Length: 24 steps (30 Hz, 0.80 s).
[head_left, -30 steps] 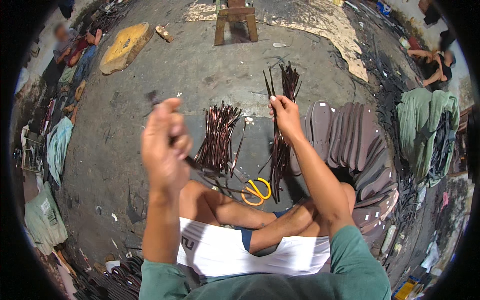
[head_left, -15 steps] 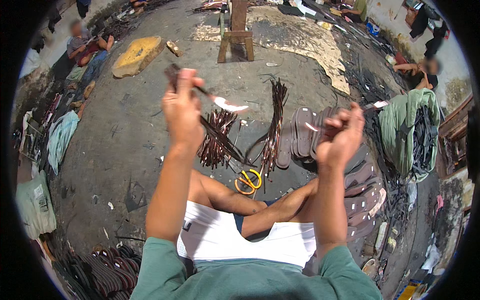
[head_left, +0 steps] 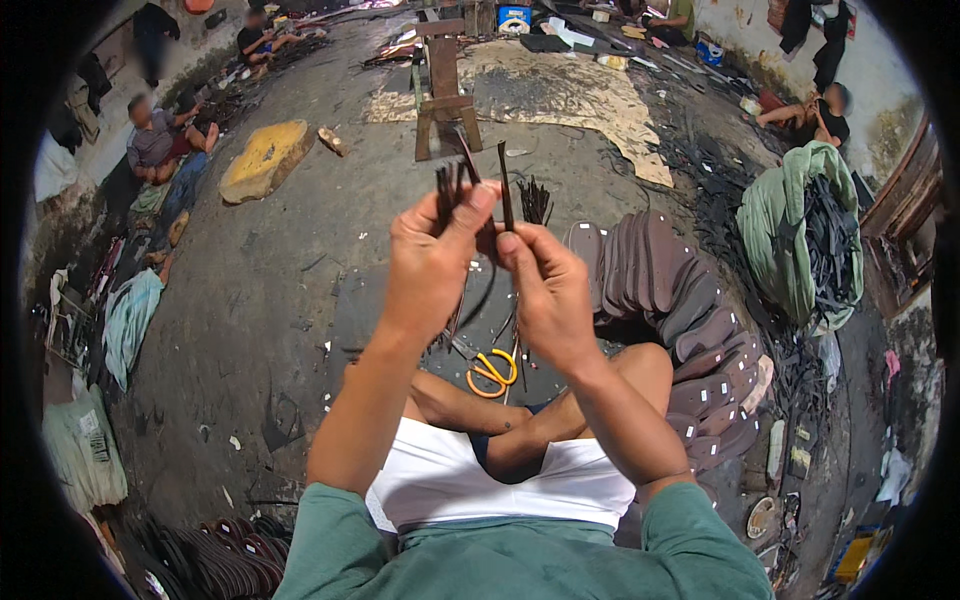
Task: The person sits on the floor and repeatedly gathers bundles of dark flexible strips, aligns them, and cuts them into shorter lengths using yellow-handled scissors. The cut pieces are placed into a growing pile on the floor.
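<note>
Dark brown strips (head_left: 448, 195) stick up out of my left hand (head_left: 425, 265), which is closed around them in front of me. Close beside it, my right hand (head_left: 548, 290) pinches a single dark strip (head_left: 505, 185) between thumb and fingers, upright. A longer strip hangs in a curve below the hands. Behind them on the floor lies a bundle of strips (head_left: 537, 200), mostly hidden by my hands. Scissors with yellow-orange handles (head_left: 492, 374) rest on the floor just in front of my crossed legs.
Brown sandal soles (head_left: 655, 255) stand in a curved row to my right, beside an open green sack (head_left: 780, 225) of dark scraps. More soles (head_left: 220, 555) lie at lower left. A wooden stand (head_left: 445, 110) and yellow-topped block (head_left: 265, 160) are ahead. Several people sit along the walls.
My hands, raised and wide apart before, have come together at the middle. The strips now stand upright between them. The view has shifted slightly, showing more of the far floor.
</note>
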Each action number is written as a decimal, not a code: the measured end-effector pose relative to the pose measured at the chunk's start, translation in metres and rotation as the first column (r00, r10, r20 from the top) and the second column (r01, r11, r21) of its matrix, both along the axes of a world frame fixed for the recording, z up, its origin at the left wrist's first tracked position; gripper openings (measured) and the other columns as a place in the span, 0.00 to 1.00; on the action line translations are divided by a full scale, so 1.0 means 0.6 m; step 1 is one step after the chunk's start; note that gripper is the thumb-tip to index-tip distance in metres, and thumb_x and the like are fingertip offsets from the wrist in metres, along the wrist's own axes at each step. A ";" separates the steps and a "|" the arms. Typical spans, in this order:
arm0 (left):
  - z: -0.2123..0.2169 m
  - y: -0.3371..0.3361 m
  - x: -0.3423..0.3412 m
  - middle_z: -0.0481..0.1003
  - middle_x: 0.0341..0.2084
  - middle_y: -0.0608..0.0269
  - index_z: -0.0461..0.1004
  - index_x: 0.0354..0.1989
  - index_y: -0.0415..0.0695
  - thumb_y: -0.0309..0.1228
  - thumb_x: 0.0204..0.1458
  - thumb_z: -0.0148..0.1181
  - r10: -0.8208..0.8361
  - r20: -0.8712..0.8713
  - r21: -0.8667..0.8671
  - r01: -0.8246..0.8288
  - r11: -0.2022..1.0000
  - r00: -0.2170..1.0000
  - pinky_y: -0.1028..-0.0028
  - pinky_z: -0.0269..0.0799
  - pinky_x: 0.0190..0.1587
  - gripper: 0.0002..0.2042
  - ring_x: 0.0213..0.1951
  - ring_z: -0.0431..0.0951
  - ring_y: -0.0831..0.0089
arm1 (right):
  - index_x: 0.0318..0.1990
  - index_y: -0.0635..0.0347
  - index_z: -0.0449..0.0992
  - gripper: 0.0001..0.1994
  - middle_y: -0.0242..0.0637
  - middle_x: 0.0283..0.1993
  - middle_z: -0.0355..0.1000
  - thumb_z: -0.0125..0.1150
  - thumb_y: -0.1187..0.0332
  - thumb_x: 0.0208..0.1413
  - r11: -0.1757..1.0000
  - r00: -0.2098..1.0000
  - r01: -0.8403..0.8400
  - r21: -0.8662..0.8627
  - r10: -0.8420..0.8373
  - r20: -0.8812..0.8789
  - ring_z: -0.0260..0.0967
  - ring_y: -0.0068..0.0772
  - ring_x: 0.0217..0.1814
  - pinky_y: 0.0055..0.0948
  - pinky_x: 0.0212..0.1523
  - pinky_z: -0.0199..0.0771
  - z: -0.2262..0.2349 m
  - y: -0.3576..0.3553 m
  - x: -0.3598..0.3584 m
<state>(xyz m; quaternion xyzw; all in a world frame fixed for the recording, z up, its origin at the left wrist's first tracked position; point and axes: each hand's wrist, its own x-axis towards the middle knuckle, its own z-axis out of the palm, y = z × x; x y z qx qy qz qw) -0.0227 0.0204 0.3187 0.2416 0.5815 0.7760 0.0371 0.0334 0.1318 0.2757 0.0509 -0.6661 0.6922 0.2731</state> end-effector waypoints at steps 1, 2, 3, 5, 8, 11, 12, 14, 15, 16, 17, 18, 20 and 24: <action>-0.001 0.005 0.008 0.78 0.28 0.69 0.78 0.38 0.43 0.38 0.59 0.56 -0.007 0.003 0.001 0.007 1.000 1.000 0.85 0.49 0.17 0.11 0.15 0.55 0.92 | 0.45 0.66 0.75 0.10 0.34 0.34 0.74 0.52 0.68 0.63 1.000 1.000 0.003 -0.009 -0.003 -0.011 0.68 0.18 0.35 0.22 0.38 0.69 0.006 -0.010 0.001; 0.000 0.006 0.014 0.78 0.29 0.68 0.78 0.38 0.42 0.38 0.59 0.56 -0.010 0.012 0.021 0.009 1.000 1.000 0.86 0.49 0.17 0.12 0.15 0.55 0.92 | 0.43 0.67 0.74 0.10 0.32 0.32 0.73 0.52 0.68 0.64 1.000 1.000 0.001 0.018 -0.001 -0.012 0.67 0.17 0.34 0.21 0.38 0.69 0.008 -0.009 0.002; 0.001 0.006 0.016 0.79 0.29 0.68 0.79 0.38 0.42 0.38 0.59 0.56 -0.012 0.021 0.041 0.012 0.999 1.000 0.86 0.49 0.17 0.12 0.15 0.55 0.93 | 0.41 0.68 0.74 0.11 0.30 0.31 0.72 0.52 0.67 0.64 0.999 1.000 0.000 0.045 0.001 -0.013 0.67 0.17 0.33 0.20 0.37 0.69 0.010 -0.005 0.002; -0.009 0.003 0.013 0.79 0.31 0.66 0.78 0.40 0.40 0.37 0.59 0.57 -0.015 -0.008 0.044 0.015 0.999 1.000 0.84 0.57 0.24 0.12 0.22 0.62 0.90 | 0.39 0.68 0.74 0.11 0.28 0.29 0.69 0.52 0.67 0.64 0.997 1.000 -0.004 0.075 0.003 0.010 0.65 0.16 0.31 0.19 0.34 0.68 0.011 -0.003 0.009; -0.006 0.002 0.017 0.78 0.30 0.66 0.77 0.43 0.38 0.35 0.59 0.57 -0.030 -0.030 0.073 0.032 0.997 0.999 0.81 0.68 0.36 0.12 0.32 0.72 0.84 | 0.34 0.67 0.73 0.10 0.26 0.26 0.66 0.53 0.68 0.63 0.980 0.998 0.024 0.197 -0.035 0.052 0.62 0.15 0.27 0.19 0.28 0.63 0.013 0.005 0.026; -0.001 0.006 0.022 0.77 0.29 0.66 0.76 0.45 0.37 0.35 0.59 0.57 -0.019 -0.087 0.024 0.022 0.999 0.996 0.81 0.69 0.37 0.13 0.33 0.73 0.84 | 0.38 0.67 0.73 0.09 0.42 0.29 0.68 0.54 0.68 0.61 0.956 0.996 0.029 0.293 -0.051 0.068 0.66 0.37 0.28 0.33 0.31 0.65 0.012 0.010 0.038; 0.000 0.010 0.024 0.76 0.28 0.66 0.75 0.45 0.37 0.35 0.59 0.57 -0.027 -0.102 0.022 0.030 0.999 0.994 0.81 0.69 0.37 0.14 0.33 0.72 0.84 | 0.38 0.67 0.73 0.07 0.45 0.30 0.67 0.55 0.70 0.59 0.946 0.996 0.061 0.317 -0.080 0.046 0.65 0.45 0.29 0.35 0.31 0.64 0.008 0.013 0.039; 0.002 0.016 0.031 0.75 0.26 0.68 0.75 0.46 0.37 0.36 0.60 0.56 -0.029 -0.134 0.011 0.031 0.999 0.991 0.81 0.68 0.36 0.15 0.31 0.71 0.84 | 0.39 0.66 0.73 0.06 0.45 0.30 0.68 0.56 0.72 0.58 0.897 0.989 0.140 0.418 -0.143 -0.025 0.66 0.46 0.29 0.37 0.31 0.65 0.019 0.015 0.048; 0.000 0.020 0.031 0.74 0.25 0.69 0.75 0.46 0.37 0.37 0.60 0.56 -0.019 -0.151 0.016 0.021 1.000 0.988 0.83 0.63 0.31 0.15 0.27 0.67 0.87 | 0.40 0.66 0.73 0.06 0.45 0.31 0.68 0.56 0.72 0.58 0.867 0.983 0.180 0.465 -0.170 -0.063 0.66 0.47 0.29 0.37 0.31 0.65 0.023 0.016 0.051; -0.002 0.026 0.030 0.74 0.24 0.70 0.75 0.46 0.38 0.39 0.60 0.55 -0.011 -0.169 0.021 0.015 1.000 0.986 0.85 0.58 0.26 0.15 0.23 0.63 0.89 | 0.40 0.66 0.73 0.06 0.46 0.31 0.68 0.56 0.73 0.58 0.854 0.979 0.203 0.479 -0.187 -0.081 0.66 0.48 0.30 0.38 0.32 0.65 0.023 0.017 0.051; -0.003 0.029 0.029 0.73 0.23 0.71 0.75 0.45 0.39 0.40 0.60 0.55 -0.002 -0.187 0.027 0.007 1.000 0.982 0.86 0.52 0.21 0.16 0.19 0.59 0.91 | 0.40 0.65 0.74 0.06 0.46 0.31 0.68 0.57 0.73 0.57 0.841 0.974 0.225 0.492 -0.203 -0.098 0.66 0.49 0.30 0.38 0.32 0.65 0.021 0.017 0.051; 0.000 0.029 0.029 0.73 0.23 0.70 0.75 0.42 0.38 0.39 0.61 0.54 -0.004 -0.187 0.013 0.007 1.000 0.982 0.84 0.57 0.25 0.15 0.23 0.63 0.88 | 0.40 0.65 0.74 0.06 0.46 0.31 0.67 0.57 0.74 0.57 0.828 0.969 0.246 0.505 -0.218 -0.116 0.66 0.49 0.30 0.39 0.32 0.65 0.020 0.017 0.052; 0.004 0.024 0.031 0.72 0.24 0.68 0.74 0.36 0.37 0.38 0.62 0.52 -0.009 -0.175 -0.019 0.006 1.000 0.984 0.80 0.68 0.35 0.14 0.29 0.71 0.83 | 0.42 0.65 0.73 0.07 0.46 0.32 0.69 0.57 0.73 0.57 0.844 0.970 0.244 0.478 -0.214 -0.117 0.68 0.48 0.32 0.37 0.34 0.67 0.021 0.016 0.052; 0.022 0.037 0.004 0.70 0.21 0.68 0.68 0.30 0.44 0.47 0.63 0.46 -0.042 -0.327 0.021 0.052 0.998 0.944 0.77 0.67 0.29 0.18 0.19 0.64 0.82 | 0.49 0.64 0.69 0.12 0.42 0.36 0.72 0.56 0.71 0.59 0.875 0.963 0.202 0.440 -0.096 -0.250 0.71 0.39 0.35 0.34 0.38 0.69 0.000 0.006 0.023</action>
